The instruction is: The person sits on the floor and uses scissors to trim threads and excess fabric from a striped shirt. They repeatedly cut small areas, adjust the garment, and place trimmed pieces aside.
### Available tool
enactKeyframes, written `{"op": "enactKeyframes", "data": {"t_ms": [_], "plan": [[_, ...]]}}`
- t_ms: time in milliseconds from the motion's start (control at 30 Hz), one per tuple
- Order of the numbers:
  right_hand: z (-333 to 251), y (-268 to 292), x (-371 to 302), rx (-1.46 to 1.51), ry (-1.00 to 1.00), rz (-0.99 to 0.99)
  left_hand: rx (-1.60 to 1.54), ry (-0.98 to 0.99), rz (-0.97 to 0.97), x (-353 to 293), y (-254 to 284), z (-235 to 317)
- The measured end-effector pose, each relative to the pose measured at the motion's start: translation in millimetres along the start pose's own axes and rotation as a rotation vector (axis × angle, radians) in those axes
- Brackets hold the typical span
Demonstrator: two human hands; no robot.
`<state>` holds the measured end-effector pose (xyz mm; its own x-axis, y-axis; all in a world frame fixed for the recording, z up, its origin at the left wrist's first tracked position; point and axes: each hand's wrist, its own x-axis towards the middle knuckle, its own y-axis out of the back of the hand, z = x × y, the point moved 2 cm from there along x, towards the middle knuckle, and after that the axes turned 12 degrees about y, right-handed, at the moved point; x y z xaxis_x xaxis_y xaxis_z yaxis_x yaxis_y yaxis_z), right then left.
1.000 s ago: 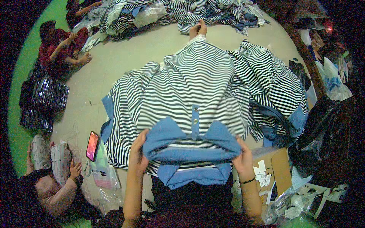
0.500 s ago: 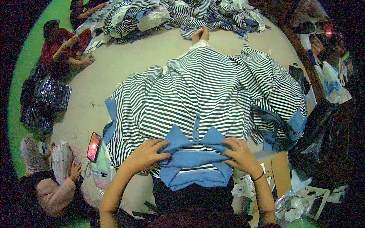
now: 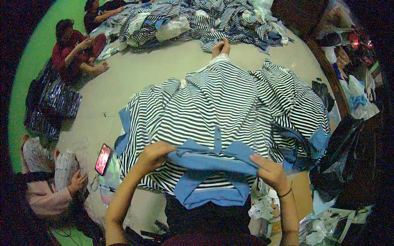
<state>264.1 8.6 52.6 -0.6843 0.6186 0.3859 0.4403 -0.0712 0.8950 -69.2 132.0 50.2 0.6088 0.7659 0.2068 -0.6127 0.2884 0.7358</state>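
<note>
A black-and-white striped shirt with a blue collar and a short buttoned blue placket lies spread over my outstretched legs. My left hand is closed on the collar's left end, its fingertips partly hidden. At the opposite end, my right hand grips the same collar between thumb and fingers. The collar is stretched between both hands, lifted slightly off the layer beneath. Nearer to my lap, a second blue collar piece lies with stripes showing inside it. More striped shirts are heaped to the right.
A phone lies left of the shirt. A large pile of striped garments sits at the far side. Several people sit along the left, near stacked shiny packages. Black plastic and cardboard are at right.
Both hands have closed more firmly on the collar and drawn it taut and slightly up. Its points, which stood up, now lie lower. The view has shifted slightly.
</note>
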Motion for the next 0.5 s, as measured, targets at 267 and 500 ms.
{"op": "enactKeyframes", "data": {"t_ms": [267,500], "plan": [[-51.6,-2.5,-15.0,0.195,0.05,-0.33,0.446,-0.266,-0.512,-50.0,6.9,55.3],[-48.4,-23.0,-21.6,0.442,-0.187,-0.436,0.206,-0.128,-0.312,-82.1,-32.1,17.6]]}}
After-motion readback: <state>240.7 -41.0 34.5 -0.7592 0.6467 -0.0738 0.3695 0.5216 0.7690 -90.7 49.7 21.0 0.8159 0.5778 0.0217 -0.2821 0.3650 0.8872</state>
